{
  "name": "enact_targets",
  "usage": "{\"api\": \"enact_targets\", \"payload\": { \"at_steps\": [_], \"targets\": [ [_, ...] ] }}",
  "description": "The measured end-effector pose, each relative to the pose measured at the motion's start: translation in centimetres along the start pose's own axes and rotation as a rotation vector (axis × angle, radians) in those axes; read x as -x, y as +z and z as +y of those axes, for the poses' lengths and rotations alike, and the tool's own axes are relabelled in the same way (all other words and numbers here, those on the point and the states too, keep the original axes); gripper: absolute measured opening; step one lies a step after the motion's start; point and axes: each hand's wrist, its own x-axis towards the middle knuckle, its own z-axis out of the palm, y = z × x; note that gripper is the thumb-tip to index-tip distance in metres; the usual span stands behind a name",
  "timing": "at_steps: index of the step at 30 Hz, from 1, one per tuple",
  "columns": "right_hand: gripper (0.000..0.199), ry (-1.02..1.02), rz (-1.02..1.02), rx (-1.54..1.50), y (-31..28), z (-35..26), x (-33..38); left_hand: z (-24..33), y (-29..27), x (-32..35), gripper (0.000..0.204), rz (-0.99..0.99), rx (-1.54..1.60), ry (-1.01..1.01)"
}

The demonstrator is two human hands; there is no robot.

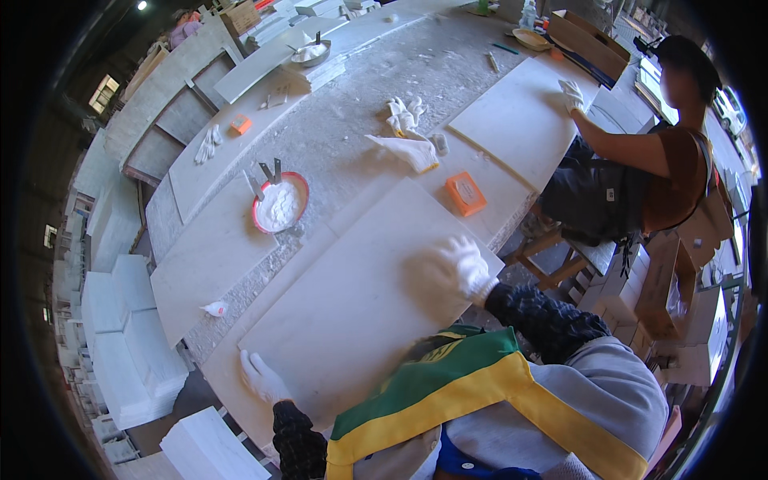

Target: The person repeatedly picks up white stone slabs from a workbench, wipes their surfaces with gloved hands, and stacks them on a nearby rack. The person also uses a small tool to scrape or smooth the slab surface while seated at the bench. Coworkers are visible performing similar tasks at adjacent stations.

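A large pale stone slab [356, 300] lies flat in front of me on the worktable. My left hand [262, 378], in a white glove, rests at the slab's left edge with its fingers stretched out. On the slab's right part is my right hand [464, 268], also white-gloved, palm down with fingers spread; it is slightly blurred. Neither hand holds anything. Just beyond my right hand sits an orange block [466, 194]. Past the slab's far left stands a red-rimmed bowl [305, 200] of white paste with scrapers in it.
At the right a seated co-worker [668, 152] keeps a gloved hand on another slab [512, 112]. A white cloth [406, 152] and spare gloves [406, 114] lie mid-table. A second orange block [240, 124] is farther left. Stacked white tiles [132, 344] stand left of the table.
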Motion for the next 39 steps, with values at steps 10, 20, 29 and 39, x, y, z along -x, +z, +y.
{"api": "enact_targets", "payload": {
  "at_steps": [10,20,29,39],
  "targets": [
    [0.067,0.267,0.291,0.290,3.4,7.6,-19.2,-0.7,0.6,-0.3,0.052,0.074,-0.150,-0.020],
    [0.026,0.347,0.239,-0.243,-6.0,6.0,-20.1,-2.9,2.0,-0.2,0.051,0.146,-0.194,0.051],
    [0.042,0.600,-0.087,-0.431,-6.7,2.4,0.2,-3.8,2.6,-0.8,0.052,0.170,-0.210,0.094],
    [0.059,-0.459,-0.190,0.330,-4.5,0.9,0.5,-3.6,2.3,-1.3,0.060,0.057,-0.259,0.034]
  ]
}}
